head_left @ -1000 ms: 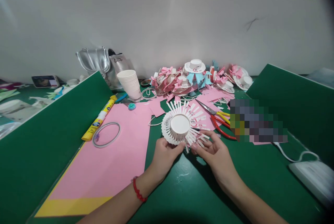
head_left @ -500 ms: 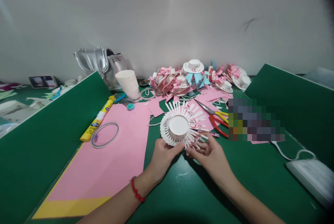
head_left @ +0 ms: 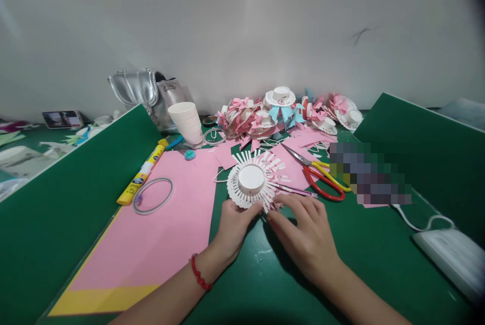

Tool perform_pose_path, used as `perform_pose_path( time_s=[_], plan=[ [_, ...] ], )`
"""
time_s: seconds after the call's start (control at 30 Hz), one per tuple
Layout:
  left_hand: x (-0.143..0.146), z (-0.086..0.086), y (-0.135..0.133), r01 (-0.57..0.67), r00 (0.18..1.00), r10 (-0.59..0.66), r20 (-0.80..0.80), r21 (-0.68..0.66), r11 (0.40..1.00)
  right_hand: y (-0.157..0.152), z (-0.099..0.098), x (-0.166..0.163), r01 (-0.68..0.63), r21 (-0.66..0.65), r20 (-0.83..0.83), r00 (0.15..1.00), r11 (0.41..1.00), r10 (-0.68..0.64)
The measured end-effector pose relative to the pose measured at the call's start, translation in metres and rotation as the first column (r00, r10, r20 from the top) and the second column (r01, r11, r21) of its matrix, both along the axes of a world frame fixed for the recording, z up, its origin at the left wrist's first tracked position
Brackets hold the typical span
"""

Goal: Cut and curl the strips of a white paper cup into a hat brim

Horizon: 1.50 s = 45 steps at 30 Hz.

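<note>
A paper cup (head_left: 251,178), its wall cut into thin strips that fan out around the round white base, is in front of me. Some strips on its left and near side are folded into a scalloped rim; those at the far and right side stick out straight. My left hand (head_left: 237,224) pinches the near left edge of the cup. The thumb and fingers of my right hand (head_left: 303,226) are closed on strips at the near right edge. Scissors (head_left: 322,176) with red and yellow handles lie right of the cup, and a pinkish slim tool (head_left: 299,191) lies behind my right hand.
Pink paper (head_left: 178,229) covers the left side of the green table, with a tape ring (head_left: 171,198) and a yellow glue stick (head_left: 144,171) on it. Stacked paper cups (head_left: 186,120) and a pile of finished paper hats (head_left: 250,118) stand behind. Green partitions (head_left: 420,148) flank both sides.
The cup has shifted slightly left in my left hand. My right hand has turned over, its back now more upward, and its fingers have moved to the strips near my left thumb.
</note>
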State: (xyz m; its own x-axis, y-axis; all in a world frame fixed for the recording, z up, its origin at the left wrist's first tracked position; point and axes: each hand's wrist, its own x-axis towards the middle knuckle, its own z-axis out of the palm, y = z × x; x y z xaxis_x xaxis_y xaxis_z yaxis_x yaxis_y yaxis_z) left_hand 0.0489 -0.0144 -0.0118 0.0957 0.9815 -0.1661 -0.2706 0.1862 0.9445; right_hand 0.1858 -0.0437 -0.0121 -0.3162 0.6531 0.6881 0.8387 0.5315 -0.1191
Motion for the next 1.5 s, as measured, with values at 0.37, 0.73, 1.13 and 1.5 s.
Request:
perform_pose_path(
  time_s=[0.37,0.73,1.13,1.5],
  plan=[
    [0.005,0.01,-0.005,-0.068,0.938,0.108,-0.33,0.131,0.989,0.002,-0.001,-0.003,-0.096,-0.246,-0.348,0.937,0.965,0.004],
    [0.005,0.012,-0.008,0.026,0.904,0.069,-0.423,0.214,0.976,0.007,-0.003,0.001,-0.308,-0.502,-0.637,0.763,0.808,-0.105],
    [0.003,0.009,-0.008,0.06,0.897,0.039,-0.441,0.208,0.976,0.007,0.005,-0.003,-0.371,-0.553,-0.755,0.601,0.746,-0.262],
    [0.004,0.009,-0.007,0.055,0.952,-0.01,-0.307,0.138,0.989,0.005,0.004,-0.005,-0.331,-0.493,-0.8,0.537,0.805,-0.27]
  ],
)
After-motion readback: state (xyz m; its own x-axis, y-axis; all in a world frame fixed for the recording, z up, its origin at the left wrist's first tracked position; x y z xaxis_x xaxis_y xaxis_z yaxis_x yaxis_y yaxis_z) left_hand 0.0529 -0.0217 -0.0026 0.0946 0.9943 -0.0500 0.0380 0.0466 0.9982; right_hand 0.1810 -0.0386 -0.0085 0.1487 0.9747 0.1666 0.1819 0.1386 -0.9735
